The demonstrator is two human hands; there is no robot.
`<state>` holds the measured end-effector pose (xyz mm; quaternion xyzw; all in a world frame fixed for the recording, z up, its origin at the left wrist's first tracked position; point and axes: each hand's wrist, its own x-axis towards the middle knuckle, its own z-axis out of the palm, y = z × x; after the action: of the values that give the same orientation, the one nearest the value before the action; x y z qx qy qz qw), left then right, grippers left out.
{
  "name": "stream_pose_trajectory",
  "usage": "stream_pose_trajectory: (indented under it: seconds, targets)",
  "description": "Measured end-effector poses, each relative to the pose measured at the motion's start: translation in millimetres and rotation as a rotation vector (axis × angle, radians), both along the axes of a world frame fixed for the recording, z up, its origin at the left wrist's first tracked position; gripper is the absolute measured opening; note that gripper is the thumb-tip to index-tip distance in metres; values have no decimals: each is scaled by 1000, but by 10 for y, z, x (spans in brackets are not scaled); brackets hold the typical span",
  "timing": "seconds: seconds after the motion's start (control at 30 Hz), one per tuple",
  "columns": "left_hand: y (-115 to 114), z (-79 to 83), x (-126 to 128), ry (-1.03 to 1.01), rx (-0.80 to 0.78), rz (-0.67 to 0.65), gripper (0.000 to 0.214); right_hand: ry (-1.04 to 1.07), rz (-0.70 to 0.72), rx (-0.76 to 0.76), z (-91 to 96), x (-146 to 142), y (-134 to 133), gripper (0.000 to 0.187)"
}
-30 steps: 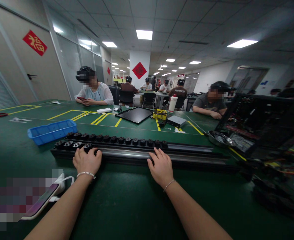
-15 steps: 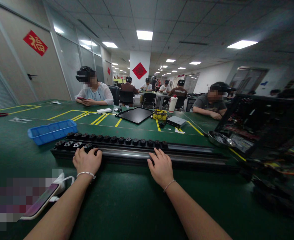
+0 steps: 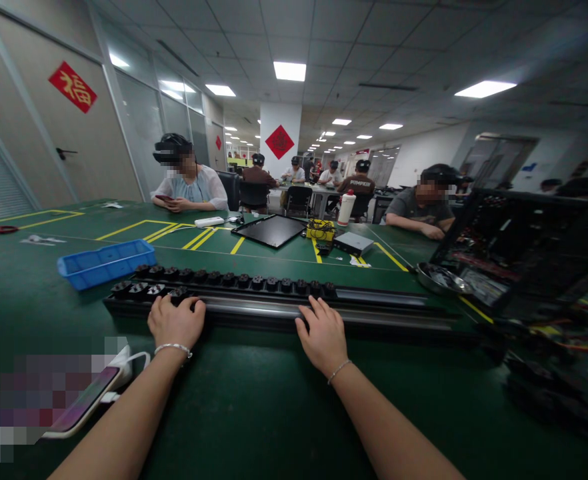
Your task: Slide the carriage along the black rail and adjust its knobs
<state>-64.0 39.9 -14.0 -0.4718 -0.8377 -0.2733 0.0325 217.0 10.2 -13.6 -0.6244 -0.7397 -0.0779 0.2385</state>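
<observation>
A long black rail [image 3: 384, 308] lies across the green table in front of me, with rows of small black socket modules [image 3: 234, 279] seated along its left half. My left hand [image 3: 175, 323] rests at the rail's left end, fingers curled over a black module [image 3: 178, 294]. My right hand [image 3: 323, 335] lies on the rail's front edge near the middle, fingers stretched out and slightly spread, holding nothing.
A blue plastic tray [image 3: 105, 263] sits behind the rail at left. A phone [image 3: 81, 401] on a white charger lies near my left forearm. A black open chassis [image 3: 524, 247] with wiring stands at right beside a metal bowl [image 3: 440, 278]. Other people sit at the far side.
</observation>
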Motion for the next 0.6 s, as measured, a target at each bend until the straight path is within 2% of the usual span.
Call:
stream_pose_trajectory:
  seconds: [0.6]
  targets:
    - [6,-26,14,-15,30,18,39,-10,3,27,6,-7,-7,39]
